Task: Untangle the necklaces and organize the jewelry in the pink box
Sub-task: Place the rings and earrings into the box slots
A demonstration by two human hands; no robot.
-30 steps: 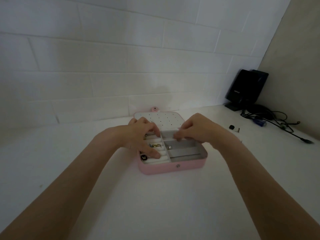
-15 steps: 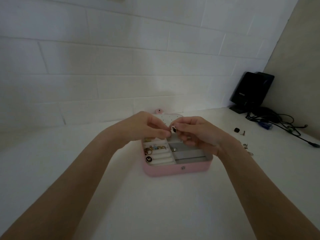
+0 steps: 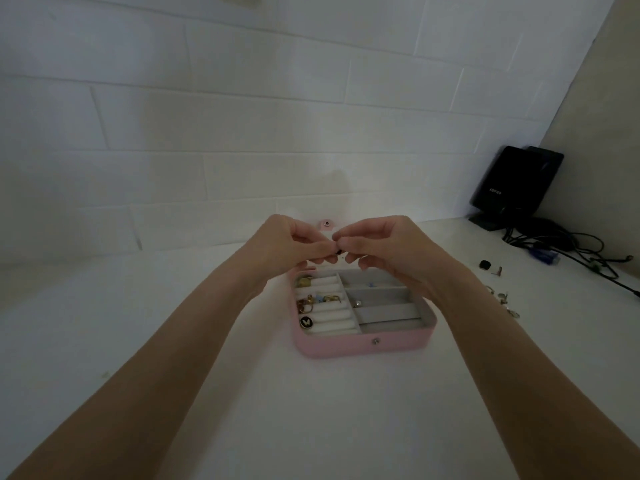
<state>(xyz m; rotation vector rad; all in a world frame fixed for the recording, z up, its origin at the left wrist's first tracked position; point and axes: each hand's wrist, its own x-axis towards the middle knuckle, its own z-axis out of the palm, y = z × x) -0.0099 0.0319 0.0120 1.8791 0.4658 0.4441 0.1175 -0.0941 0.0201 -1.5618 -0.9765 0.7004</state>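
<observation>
Both hands are up over the back of the box, fingertips meeting. The left hand [image 3: 291, 242] and the right hand [image 3: 377, 244] pinch one small dark piece of jewellery [image 3: 336, 251] between thumbs and forefingers, clamped from either side; it is too small to tell what it is.

Straight below that pinch lies the open pink rectangular jewellery box [image 3: 363, 346], resting on the white tabletop [image 3: 311, 410], its metal snap stud [image 3: 375, 341] on the near wall. Below and left of the pinch, the white padded ring rolls [image 3: 332, 317] hold gold-coloured rings [image 3: 318, 301], with a round black-and-gold charm [image 3: 306, 321] nearest the person. Below and right of the pinch, the grey divided compartments [image 3: 388, 306] hold a small silvery piece [image 3: 357, 303] and a tiny blue one [image 3: 371, 283].

Well off to the right of the grip, small loose metal pieces [image 3: 502, 297] lie on the table. Farther right and back stands a black speaker [image 3: 512, 181] beside a tangle of black cables [image 3: 561, 244].
</observation>
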